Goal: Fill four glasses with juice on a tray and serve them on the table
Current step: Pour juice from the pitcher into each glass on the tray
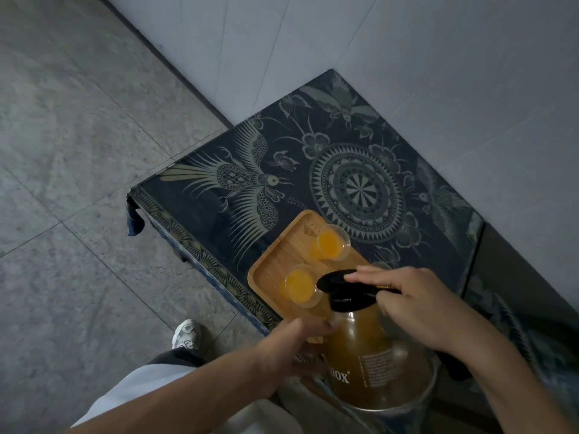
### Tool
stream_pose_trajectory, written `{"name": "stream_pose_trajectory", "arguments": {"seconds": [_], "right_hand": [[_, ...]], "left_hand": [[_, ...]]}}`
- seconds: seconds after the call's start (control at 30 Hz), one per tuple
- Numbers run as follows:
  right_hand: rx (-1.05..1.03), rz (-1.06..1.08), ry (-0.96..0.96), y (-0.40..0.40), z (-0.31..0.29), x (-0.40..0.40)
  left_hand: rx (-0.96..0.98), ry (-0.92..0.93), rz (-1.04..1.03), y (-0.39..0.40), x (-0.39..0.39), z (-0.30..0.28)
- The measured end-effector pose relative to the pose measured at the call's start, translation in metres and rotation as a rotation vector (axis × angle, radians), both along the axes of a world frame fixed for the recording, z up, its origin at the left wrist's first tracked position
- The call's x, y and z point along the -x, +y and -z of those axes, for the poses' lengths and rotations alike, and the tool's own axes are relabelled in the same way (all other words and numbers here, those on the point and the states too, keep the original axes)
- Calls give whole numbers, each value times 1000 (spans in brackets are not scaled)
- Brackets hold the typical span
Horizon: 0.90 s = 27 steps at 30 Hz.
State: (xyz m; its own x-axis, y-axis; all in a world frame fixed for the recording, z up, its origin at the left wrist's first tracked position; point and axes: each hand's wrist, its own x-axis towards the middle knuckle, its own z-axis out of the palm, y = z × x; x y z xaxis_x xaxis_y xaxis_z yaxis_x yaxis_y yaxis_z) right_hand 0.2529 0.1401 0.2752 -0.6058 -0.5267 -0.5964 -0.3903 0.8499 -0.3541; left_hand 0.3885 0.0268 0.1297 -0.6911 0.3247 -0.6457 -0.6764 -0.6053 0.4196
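A wooden tray lies at the near edge of the low table. On it stand two glasses of orange juice, one at the far side and one nearer. A glass jug of amber juice with a black lid is held over the tray's near end and hides that part of it. My right hand grips the jug's black handle at the top, thumb on the lid. My left hand presses against the jug's side.
The table has a dark blue cloth with bird and mandala patterns and stands in a corner of grey walls. Grey tiled floor spreads to the left. A white shoe stands close to the table's near edge.
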Motion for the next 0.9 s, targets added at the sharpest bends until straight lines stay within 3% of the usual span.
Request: {"name": "stream_pose_trajectory", "arguments": {"seconds": [0.4,0.9], "right_hand": [[412,355,67,68,-13,-12],[672,566,288,204,-15,1]], "left_hand": [[402,185,129,-1,34,-50],[615,332,105,106,85,-85]]}}
